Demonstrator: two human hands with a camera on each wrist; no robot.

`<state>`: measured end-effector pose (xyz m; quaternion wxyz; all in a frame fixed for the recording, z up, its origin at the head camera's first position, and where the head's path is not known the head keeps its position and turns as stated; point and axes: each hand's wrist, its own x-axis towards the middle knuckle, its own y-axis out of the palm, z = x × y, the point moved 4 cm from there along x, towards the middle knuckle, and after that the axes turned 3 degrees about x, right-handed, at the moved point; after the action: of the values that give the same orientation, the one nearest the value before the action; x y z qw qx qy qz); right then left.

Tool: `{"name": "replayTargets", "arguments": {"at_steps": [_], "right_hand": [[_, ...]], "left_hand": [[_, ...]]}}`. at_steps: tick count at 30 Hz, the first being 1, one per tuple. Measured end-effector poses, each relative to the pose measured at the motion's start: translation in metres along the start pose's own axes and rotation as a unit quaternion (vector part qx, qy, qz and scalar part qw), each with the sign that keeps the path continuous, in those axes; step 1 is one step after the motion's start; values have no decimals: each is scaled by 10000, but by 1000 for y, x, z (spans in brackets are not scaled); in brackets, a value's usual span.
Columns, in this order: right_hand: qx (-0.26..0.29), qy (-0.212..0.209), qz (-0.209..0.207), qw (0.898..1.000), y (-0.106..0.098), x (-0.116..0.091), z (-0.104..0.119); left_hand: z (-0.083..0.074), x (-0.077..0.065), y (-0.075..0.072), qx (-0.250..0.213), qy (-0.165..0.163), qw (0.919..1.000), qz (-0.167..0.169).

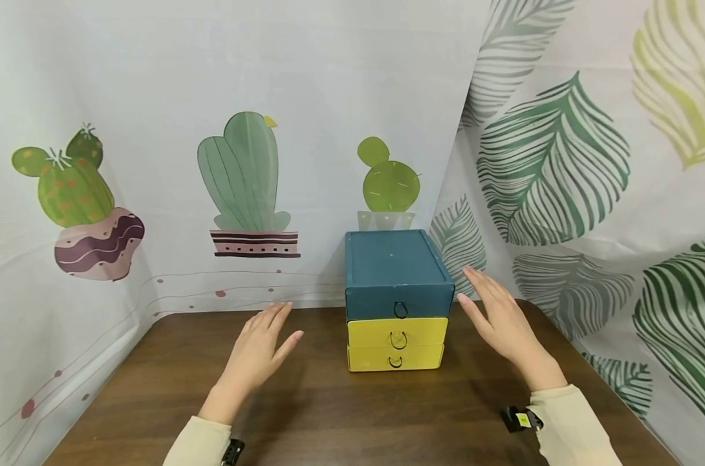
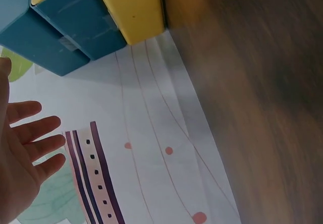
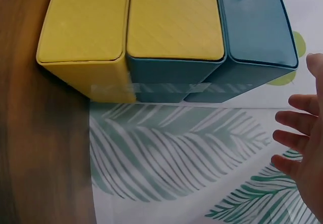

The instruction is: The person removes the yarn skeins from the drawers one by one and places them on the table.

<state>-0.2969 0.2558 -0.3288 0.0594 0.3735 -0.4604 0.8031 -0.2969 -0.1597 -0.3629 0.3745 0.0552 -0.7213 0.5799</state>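
A stack of small drawers [image 1: 396, 259] stands at the back of the table, with a blue top unit and two yellow fronts below it. Each front carries a dark ring pull [image 1: 400, 310]. To the left of the stack, my left hand [image 1: 258, 346] hovers over the table, fingers straight and thumb spread, holding nothing. My right hand [image 1: 504, 323] is raised just right of the stack, its fingers extended and apart from it. In the right wrist view, clear tape [image 3: 166, 88] runs along the side of the drawers.
The brown wooden table [image 1: 329, 414] reaches back to a white cloth [image 1: 317, 77] printed with cacti. Another cloth with leaf prints [image 1: 556, 162] hangs along the right side. Dark straps with small devices sit at both wrists, over pale sleeves [image 1: 570, 427].
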Motion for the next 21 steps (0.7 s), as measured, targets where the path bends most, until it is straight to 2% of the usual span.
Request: {"name": "replayTargets", "arguments": {"at_steps": [12,21], "right_hand": [[613,-251,214,9976,-1,12,11],[830,-140,440,9955,0,24,17]], "left_hand": [[-23,0,-10,-83,469,9985,-271],[-39,5,-20,-210,773,9957,-473]]}}
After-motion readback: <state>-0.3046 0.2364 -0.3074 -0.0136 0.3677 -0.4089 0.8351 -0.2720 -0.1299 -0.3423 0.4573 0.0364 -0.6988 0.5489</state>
